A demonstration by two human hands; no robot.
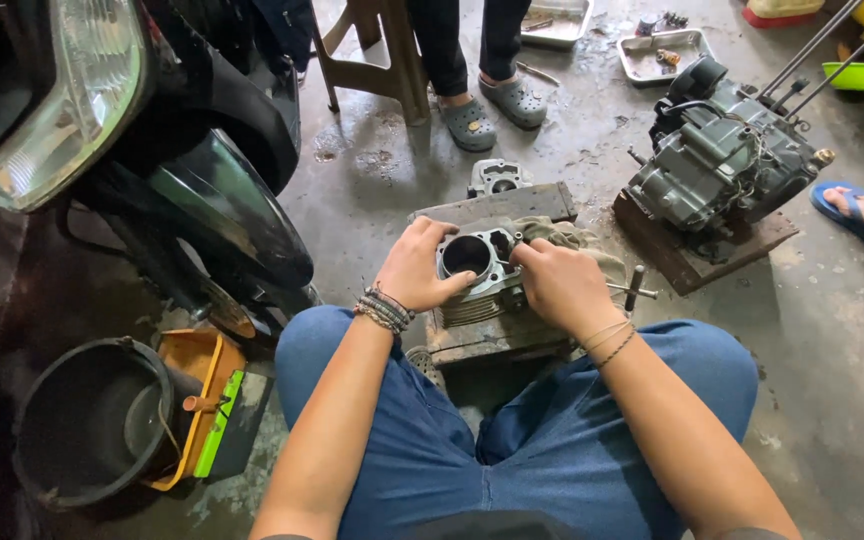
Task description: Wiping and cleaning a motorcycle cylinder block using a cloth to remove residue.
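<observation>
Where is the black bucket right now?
In the head view, the black bucket sits on the floor at lower left, beside an orange tray, below the motorcycle and left of the person's knee.

Motorcycle [152,170] blocks left; engine block [717,170] blocks right; bare floor [382,160] open ahead toward stool [377,55].

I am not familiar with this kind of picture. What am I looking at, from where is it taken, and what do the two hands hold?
The picture comes from a camera worn on a person's head, looking down at their own lap and hands. The person sits low on a wet concrete floor, legs in blue jeans.

The left hand and the right hand both grip a grey metal engine cylinder with a round bore, resting on a wooden block beside a rag.

Around them: a motorcycle on the left, a black bucket, an engine block on a board, a metal tray, and another person's feet in grey clogs.
</observation>
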